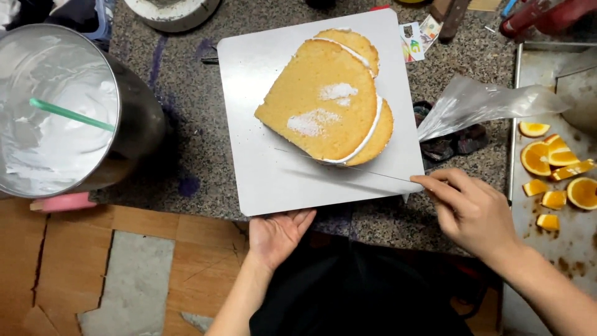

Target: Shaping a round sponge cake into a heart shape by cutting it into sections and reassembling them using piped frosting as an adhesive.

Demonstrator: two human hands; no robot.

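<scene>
My right hand [472,208] pinches a thin metal blade [348,168], its fingers closed, under the heart-shaped golden sponge cake [323,99]. My left hand [277,233], open-palmed, steadies the square white board [249,124] on the speckled surface [186,137].

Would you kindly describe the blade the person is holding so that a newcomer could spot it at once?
Find the square white board on the speckled counter, carrying a heart-shaped sponge cake. Along the cake's near edge runs a long thin knife, its handle end in the right hand; it is the only slim metal line crossing the board.
</scene>
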